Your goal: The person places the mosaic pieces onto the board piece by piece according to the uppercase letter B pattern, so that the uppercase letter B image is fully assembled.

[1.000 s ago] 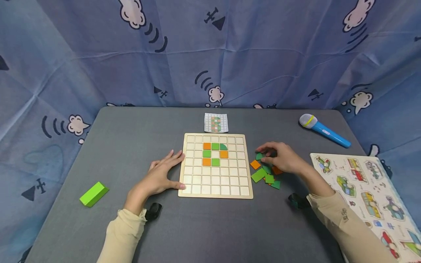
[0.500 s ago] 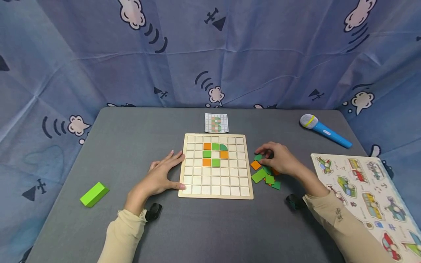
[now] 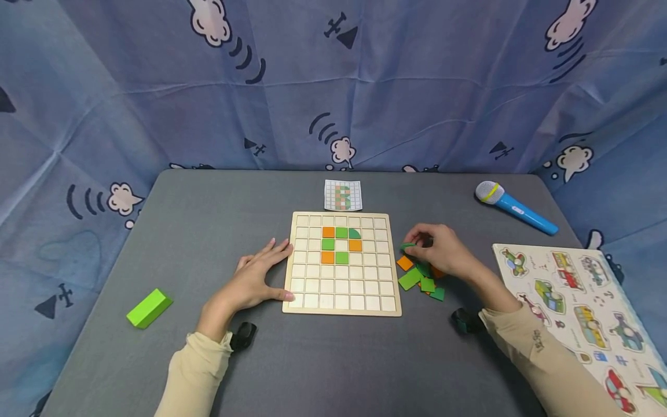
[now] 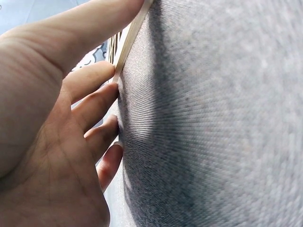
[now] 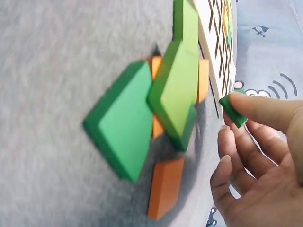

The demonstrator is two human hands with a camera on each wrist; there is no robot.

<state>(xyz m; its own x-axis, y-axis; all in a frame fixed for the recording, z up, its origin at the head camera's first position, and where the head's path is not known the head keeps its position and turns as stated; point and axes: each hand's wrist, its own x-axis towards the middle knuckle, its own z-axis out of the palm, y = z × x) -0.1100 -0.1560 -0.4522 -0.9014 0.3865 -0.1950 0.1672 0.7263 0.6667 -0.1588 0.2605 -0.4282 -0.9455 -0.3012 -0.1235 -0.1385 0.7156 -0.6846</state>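
The wooden grid board (image 3: pixel 341 301) lies mid-table, with orange and green tiles set in some squares of its upper half. My left hand (image 3: pixel 255 273) rests at the board's left edge, fingers spread and thumb on the near corner; the left wrist view has the fingertips (image 4: pixel 111 124) along that edge. Right of the board, my right hand (image 3: pixel 443 249) pinches a dark green tile (image 5: pixel 233 111) between thumb and fingers. Below that hand lies a loose pile of tiles, among them a light green tile (image 3: pixel 409 278), an orange tile (image 3: pixel 405 263) and a dark green tile (image 5: pixel 125 125).
A small printed pattern card (image 3: pixel 342 195) lies just behind the board. To the far right are a blue toy microphone (image 3: pixel 521 211) and a picture puzzle board (image 3: pixel 565 295). A light green block (image 3: pixel 149 308) sits at the left, and a blue patterned curtain (image 3: pixel 417 87) hangs behind the table.
My right hand has taken the dark green tile from the top of the pile and tilted it up slightly. The left hand and the board have stayed in place.
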